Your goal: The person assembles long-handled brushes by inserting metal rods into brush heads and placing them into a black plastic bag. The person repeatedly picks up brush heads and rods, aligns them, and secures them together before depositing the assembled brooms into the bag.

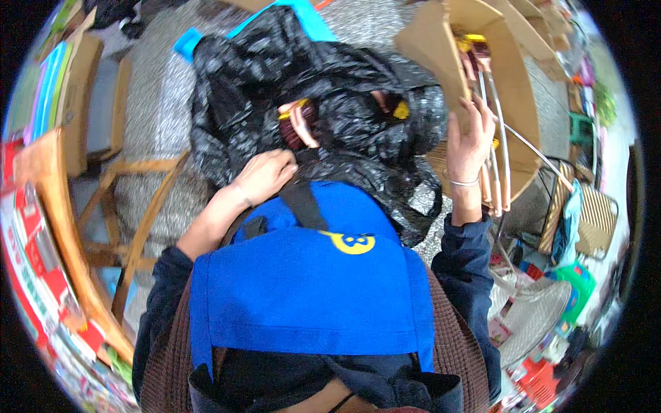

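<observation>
A crumpled black plastic bag [241, 96] spreads before me, with a bundle [297, 124] of dark red pieces with pale handles and a yellow band showing in its folds. My left hand [267, 176] is closed at the bag's near edge, its fingers curled onto the plastic. To the right, my right hand [471, 138] reaches over an open cardboard box [520, 103], fingers apart and pointing away from me. Beside it, long pale rods [504, 162] with dark red ends and yellow bands lean in the box. Their exact kind is unclear.
A wooden stool frame [148, 168] and cardboard boxes [76, 103] stand left. A folding chair with a striped seat [585, 213] and a round grey-white seat [530, 320] are at right. Bright blue sheeting [303, 17] lies behind the bag; a blue apron [310, 289] covers my lap.
</observation>
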`<state>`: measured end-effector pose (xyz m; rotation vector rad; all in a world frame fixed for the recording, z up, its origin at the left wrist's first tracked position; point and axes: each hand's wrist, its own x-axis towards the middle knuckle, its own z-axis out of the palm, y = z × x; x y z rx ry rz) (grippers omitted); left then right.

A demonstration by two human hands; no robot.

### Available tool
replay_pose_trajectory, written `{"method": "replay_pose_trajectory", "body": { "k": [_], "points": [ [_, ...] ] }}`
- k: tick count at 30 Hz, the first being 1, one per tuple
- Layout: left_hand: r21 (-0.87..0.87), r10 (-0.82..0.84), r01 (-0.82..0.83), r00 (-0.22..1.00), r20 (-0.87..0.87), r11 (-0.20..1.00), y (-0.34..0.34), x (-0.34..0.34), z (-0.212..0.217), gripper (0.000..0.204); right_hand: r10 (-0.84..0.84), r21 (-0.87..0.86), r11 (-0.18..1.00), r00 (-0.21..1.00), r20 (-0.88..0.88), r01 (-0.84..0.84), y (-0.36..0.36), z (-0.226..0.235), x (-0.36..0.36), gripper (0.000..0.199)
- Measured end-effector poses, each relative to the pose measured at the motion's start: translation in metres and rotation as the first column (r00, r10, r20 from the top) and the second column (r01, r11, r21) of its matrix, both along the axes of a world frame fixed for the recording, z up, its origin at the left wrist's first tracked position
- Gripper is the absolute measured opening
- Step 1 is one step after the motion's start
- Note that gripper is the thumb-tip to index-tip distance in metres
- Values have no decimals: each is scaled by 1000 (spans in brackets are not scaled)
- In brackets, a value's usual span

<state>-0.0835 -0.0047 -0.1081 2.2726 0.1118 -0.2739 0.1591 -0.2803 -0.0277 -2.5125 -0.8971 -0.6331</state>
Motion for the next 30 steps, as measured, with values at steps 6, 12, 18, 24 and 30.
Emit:
{"method": "replay_pose_trajectory", "body": {
  "k": [6, 12, 18, 24, 30],
  "points": [
    [18, 44, -44, 999, 22, 999, 2, -5, -3, 23, 231, 57, 973, 954, -190, -224, 80, -33, -28, 56],
    [-23, 76, -75, 997, 5, 997, 6, -7, -3, 24, -274, -260, 950, 862, -427, 174, 92, -89, 4, 66],
    [-74, 97, -98, 995, -27, 992, 8, -6, -6, 24, -142, -223, 974, 855, -499, 32, 81, -84, 39, 32],
    [-90, 107, -104, 994, 27, 990, 9, -7, -10, 24, 257, 315, 948, 687, -680, -43, 104, -36, 48, 23],
    [-34, 116, -114, 989, 90, 993, 9, -11, -16, 20, 661, 633, 652, 95, -744, 417, 145, 26, 12, 21]
  ]
}}
